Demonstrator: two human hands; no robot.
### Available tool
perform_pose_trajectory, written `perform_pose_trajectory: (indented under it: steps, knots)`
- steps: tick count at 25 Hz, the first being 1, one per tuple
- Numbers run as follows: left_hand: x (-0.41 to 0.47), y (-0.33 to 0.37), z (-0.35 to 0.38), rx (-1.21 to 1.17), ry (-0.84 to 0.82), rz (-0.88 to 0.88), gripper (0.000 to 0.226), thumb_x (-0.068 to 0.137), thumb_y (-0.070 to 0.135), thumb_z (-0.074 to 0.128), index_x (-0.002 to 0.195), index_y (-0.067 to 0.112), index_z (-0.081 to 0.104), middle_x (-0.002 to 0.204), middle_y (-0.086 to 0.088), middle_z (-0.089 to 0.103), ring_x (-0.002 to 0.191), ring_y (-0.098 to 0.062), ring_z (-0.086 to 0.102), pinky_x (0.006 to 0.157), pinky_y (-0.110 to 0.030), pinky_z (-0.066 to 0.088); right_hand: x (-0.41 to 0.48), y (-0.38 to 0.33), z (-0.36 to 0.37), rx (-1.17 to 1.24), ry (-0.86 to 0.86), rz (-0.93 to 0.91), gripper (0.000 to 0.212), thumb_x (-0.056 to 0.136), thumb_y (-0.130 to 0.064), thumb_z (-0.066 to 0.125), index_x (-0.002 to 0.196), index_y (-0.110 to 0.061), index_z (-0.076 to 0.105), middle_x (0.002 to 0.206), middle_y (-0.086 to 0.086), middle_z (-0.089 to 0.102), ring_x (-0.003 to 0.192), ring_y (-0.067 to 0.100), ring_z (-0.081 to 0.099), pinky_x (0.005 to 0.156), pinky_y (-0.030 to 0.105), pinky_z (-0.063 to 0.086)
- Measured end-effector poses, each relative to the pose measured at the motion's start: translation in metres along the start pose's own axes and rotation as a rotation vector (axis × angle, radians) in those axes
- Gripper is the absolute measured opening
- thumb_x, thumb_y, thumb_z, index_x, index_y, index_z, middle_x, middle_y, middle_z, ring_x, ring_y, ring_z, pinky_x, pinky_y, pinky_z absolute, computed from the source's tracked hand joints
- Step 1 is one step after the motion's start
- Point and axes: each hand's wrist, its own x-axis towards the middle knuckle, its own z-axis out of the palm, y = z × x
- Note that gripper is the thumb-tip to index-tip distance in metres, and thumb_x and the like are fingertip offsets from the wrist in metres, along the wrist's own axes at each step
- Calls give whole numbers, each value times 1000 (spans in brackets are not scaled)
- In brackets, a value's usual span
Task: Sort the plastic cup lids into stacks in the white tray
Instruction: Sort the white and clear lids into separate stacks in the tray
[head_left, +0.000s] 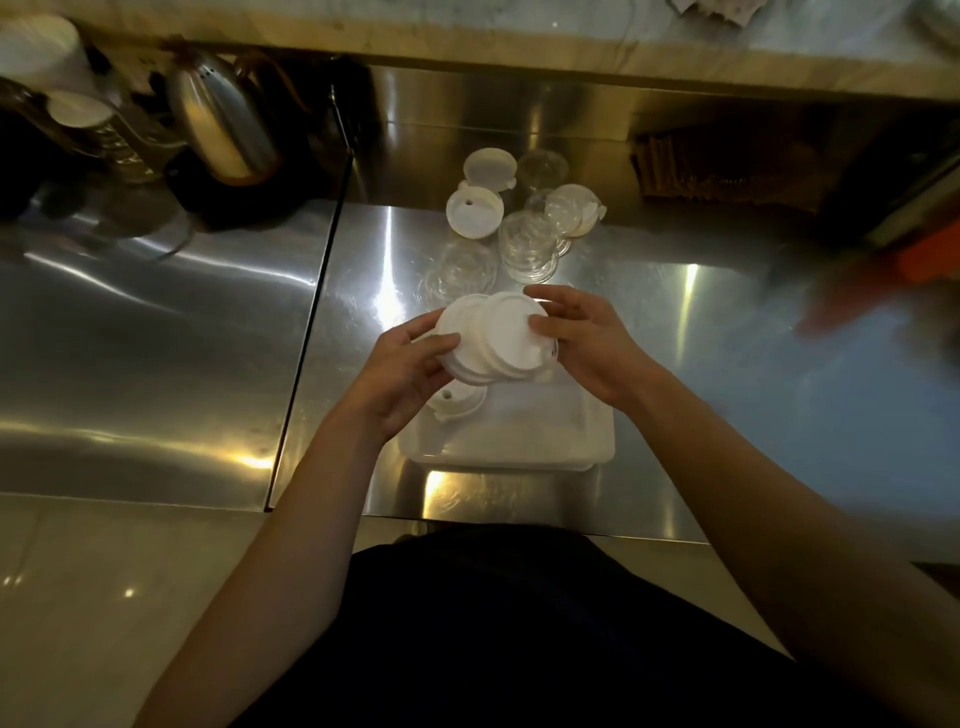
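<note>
1. At the centre of the frame, both hands hold a small stack of round, white, opaque plastic lids (493, 338) just above the far end of the shallow, white, rectangular plastic tray (498, 460).
2. The left hand (410, 364) is curled round the stack's left edge with its thumb lying over the top. The right hand (587, 343) pinches the right rim with its fingertips.
3. The lids are fanned out, not lined up. Holding them from both sides probably serves to square them into one neat stack before they go down in the tray.
4. The held lids are matte white discs with raised rims, overlapping like slipped cards. There are several, but the exact count cannot be told.
5. The tray sits just below centre on the brushed stainless-steel counter (156, 322). One white lid with a small round hole (460, 402) already lies in its upper-left corner, partly under the left hand.
6. Above centre, beyond the tray, the unsorted pile waits on the counter: loose stacks of clear, ribbed plastic lids (530, 244) and more white lids (475, 213). Keeping the white ones apart from the clear ones looks like the sorting rule.
7. A shiny metal kettle (223, 119) stands at the upper left. A blurred orange shape (883, 280) at the right edge cannot be identified.
</note>
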Motion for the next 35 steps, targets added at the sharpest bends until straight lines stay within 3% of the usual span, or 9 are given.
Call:
perform_pose_trajectory:
  steps: [5,8,14,18,20,25,30,33,35]
  knots:
    - [-3,3,-10,-1,3,21,23,92,8,61,115,7,65,102,-6,74,97,-16,70,81,-24,57,1,1,11,-95,36,-57,40,84,-3,71,122,-6,62,115,9,64,106,23,63,88,36,54]
    - [-3,3,-9,23,26,7,27,91,15,63,118,10,65,104,-5,73,98,-17,69,84,-29,57,0,-3,10,-183,71,-85,39,81,-10,76,119,-11,65,113,12,66,106,25,65,90,37,54]
    - [-5,0,-2,24,43,-25,23,92,19,62,114,16,69,102,-5,72,94,-18,66,92,-38,52,-1,-12,10,-388,45,-183,35,79,-14,78,113,-10,68,108,2,71,101,17,68,86,27,57]
    - [-3,4,0,1,12,-9,26,93,17,60,117,11,67,103,-5,74,93,-15,70,80,-28,58,1,-16,14,-526,-19,-247,33,81,-16,77,113,-12,70,105,-6,72,98,7,68,83,17,54]
    - [-3,5,2,7,9,-13,22,94,18,58,112,11,69,99,-3,74,91,-14,69,75,-24,57,2,-19,15,-549,-28,-280,32,82,-16,75,114,-12,70,107,-4,72,101,8,68,87,19,54]
    - [-2,9,11,0,-41,-29,26,97,25,53,112,12,68,99,-2,73,92,-12,68,78,-22,56,3,-24,14,-565,-58,-287,27,86,-14,72,113,-16,71,108,-5,72,103,10,66,90,24,54]
    - [1,13,18,-57,-64,-61,34,95,35,51,114,12,68,108,-5,70,99,-17,65,91,-28,54,3,-30,12,-590,-45,-327,27,86,-16,72,112,-15,71,111,-2,70,105,14,65,92,26,54]
    - [2,17,22,-53,-88,-61,40,88,37,55,115,10,67,107,-5,71,98,-17,68,88,-29,57,4,-26,13,-638,2,-325,30,86,-19,72,116,-14,70,116,1,69,106,16,65,93,30,54]
    - [1,20,23,-32,-121,-39,41,81,29,63,116,8,66,105,-6,73,96,-17,70,80,-27,59,3,-23,14,-648,32,-328,31,86,-21,72,116,-15,69,115,0,69,105,14,65,91,26,55]
